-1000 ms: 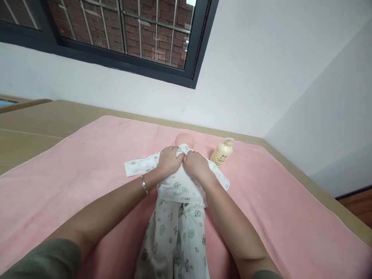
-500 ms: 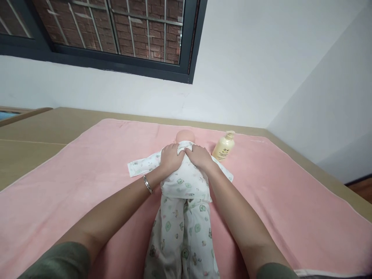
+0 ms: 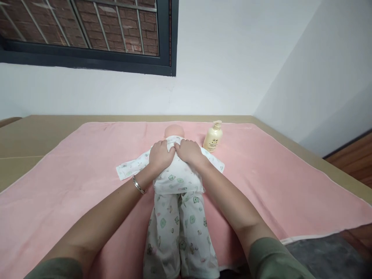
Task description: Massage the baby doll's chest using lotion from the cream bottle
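Observation:
A baby doll (image 3: pixel 174 131) lies stretched out, its smooth bare head at the far end; no face shows. It wears a white patterned long-sleeved top (image 3: pixel 178 176) and matching trousers (image 3: pixel 190 232), which run towards me. My left hand (image 3: pixel 161 155) rests flat on the left of the upper body, fingers over the shoulder area. On the other side my right hand (image 3: pixel 188 150) lies the same way, and the two thumbs nearly meet at the middle. Both hands are open and press on the cloth. The fingertips are partly hidden. Both doll sleeves spread out sideways.
Beyond my right hand stands a pale yellow pump bottle (image 3: pixel 213 137). A pink blanket (image 3: pixel 87 186) spreads under the doll over a tan surface (image 3: pixel 37 133). A white wall (image 3: pixel 215 77) and a dark-framed barred window (image 3: pixel 116 66) rise behind it.
The camera view has turned a little to the right, so the doll, bottle and window sit further left. Both hands stay on the doll's upper body with hardly any visible shift.

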